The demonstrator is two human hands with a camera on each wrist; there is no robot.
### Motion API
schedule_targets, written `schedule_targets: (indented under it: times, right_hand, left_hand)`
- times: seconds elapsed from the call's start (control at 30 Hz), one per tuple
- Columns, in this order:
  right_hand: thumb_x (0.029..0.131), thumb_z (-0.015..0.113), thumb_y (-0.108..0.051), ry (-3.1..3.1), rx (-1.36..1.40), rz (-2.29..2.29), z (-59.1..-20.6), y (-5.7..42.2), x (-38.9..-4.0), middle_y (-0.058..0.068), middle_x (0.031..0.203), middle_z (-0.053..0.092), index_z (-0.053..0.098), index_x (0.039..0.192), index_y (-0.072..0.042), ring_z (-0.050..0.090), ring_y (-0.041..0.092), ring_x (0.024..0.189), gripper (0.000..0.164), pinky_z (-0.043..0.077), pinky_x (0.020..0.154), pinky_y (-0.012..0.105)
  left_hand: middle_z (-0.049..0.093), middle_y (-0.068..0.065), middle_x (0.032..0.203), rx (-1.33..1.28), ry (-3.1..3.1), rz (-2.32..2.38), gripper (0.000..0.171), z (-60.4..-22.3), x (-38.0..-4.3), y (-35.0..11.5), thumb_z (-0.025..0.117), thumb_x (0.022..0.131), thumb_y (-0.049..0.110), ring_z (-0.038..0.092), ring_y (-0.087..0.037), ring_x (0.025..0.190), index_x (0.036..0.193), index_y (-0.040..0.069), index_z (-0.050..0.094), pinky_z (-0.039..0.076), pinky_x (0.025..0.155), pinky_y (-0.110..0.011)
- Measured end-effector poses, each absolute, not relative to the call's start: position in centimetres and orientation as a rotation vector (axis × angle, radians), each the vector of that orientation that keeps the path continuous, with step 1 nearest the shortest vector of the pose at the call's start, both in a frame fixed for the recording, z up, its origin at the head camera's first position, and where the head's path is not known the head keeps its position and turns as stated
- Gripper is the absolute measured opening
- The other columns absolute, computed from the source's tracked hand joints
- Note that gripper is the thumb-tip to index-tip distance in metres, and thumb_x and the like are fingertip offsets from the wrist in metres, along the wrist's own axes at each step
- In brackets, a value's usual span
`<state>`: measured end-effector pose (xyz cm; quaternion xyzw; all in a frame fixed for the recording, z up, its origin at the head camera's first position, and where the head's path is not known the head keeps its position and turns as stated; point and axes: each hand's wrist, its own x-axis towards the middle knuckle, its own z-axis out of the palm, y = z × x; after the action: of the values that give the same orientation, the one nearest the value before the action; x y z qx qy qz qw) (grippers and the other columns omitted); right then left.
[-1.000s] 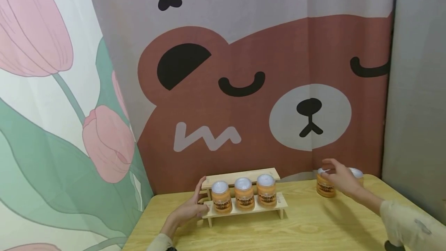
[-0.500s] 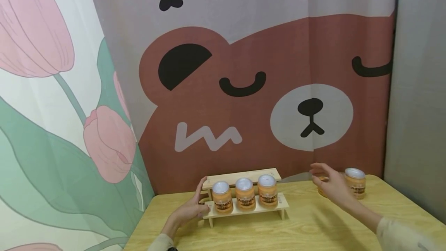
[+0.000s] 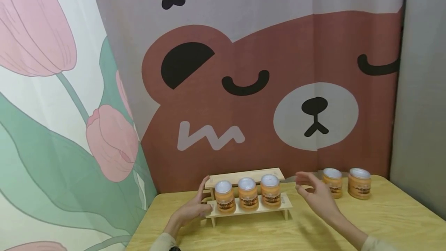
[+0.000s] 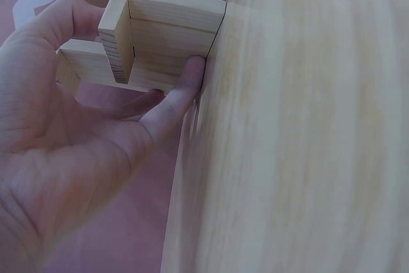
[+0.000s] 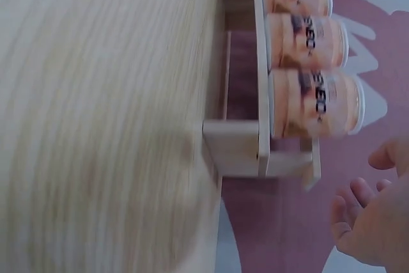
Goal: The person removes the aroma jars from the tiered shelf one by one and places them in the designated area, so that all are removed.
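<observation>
A two-tier wooden rack (image 3: 252, 209) stands on the table, its left end held by my left hand (image 3: 191, 209). In the left wrist view, the fingers (image 4: 192, 71) of that hand bear on the rack's end panel. Three orange jars with white lids line the lower tier: a left jar (image 3: 225, 200), a middle jar (image 3: 248, 198) and a right jar (image 3: 271, 196). My right hand (image 3: 318, 195) hovers in the air to the right of the rack, fingers relaxed around nothing. Just beyond it, two like jars stand apart from the rack, a nearer one (image 3: 333, 187) and a far-right one (image 3: 360, 186).
The rack's upper tier (image 3: 244, 177) is a bare board behind the jars. Under everything lies a light wood-grain table (image 3: 271, 235). A curtain (image 3: 251, 134) with a bear print hangs right behind the table's back edge, and a tulip-print curtain (image 3: 48, 127) covers the left.
My right hand has come away from the two jars on the right and moved left toward the rack, uncovering them. My left hand stays on the rack's end.
</observation>
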<state>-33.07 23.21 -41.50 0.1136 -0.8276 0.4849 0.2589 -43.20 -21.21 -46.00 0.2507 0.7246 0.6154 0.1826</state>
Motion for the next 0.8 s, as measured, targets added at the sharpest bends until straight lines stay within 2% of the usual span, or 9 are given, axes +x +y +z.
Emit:
schedule_targets:
  times: [0.23,0.43,0.63,0.8]
  right_hand:
    - [0.090,0.078,-0.009,-2.192,0.351,1.459,-42.2,20.9,-33.1,0.013,0.119,0.066,0.059,0.134,-0.004,0.062,0.032,0.111,0.049,0.055,0.083,0.034]
    - [0.085,0.085,-0.021,-2.246,0.303,1.525,-42.8,19.6,-33.5,0.016,0.124,0.063,0.055,0.138,-0.001,0.059,0.036,0.116,0.064,0.053,0.091,0.047]
    - [0.081,0.088,-0.031,-2.320,0.228,1.545,-42.9,18.3,-33.9,0.018,0.127,0.061,0.052,0.142,-0.001,0.058,0.039,0.117,0.077,0.053,0.092,0.046]
    - [0.080,0.088,-0.036,-2.344,0.205,1.516,-42.8,17.6,-34.1,0.017,0.127,0.062,0.054,0.140,-0.003,0.059,0.035,0.115,0.077,0.053,0.090,0.046]
  left_hand:
    - [0.007,-0.037,0.157,0.713,2.049,1.736,0.114,-45.8,-43.3,-21.1,0.065,0.087,-0.001,0.043,-0.015,0.064,0.152,0.064,-0.003,0.039,0.056,-0.030]
    - [0.008,-0.037,0.157,0.710,2.049,1.732,0.115,-45.9,-43.3,-21.1,0.066,0.087,-0.001,0.042,-0.015,0.063,0.152,0.064,-0.003,0.038,0.056,-0.031]
    - [0.010,-0.036,0.156,0.712,2.046,1.738,0.114,-46.0,-43.4,-21.1,0.066,0.087,-0.001,0.042,-0.016,0.063,0.153,0.063,-0.003,0.038,0.055,-0.031]
    - [0.011,-0.036,0.156,0.709,2.048,1.734,0.114,-46.0,-43.4,-21.1,0.066,0.087,0.000,0.042,-0.016,0.063,0.153,0.063,-0.002,0.038,0.055,-0.031]
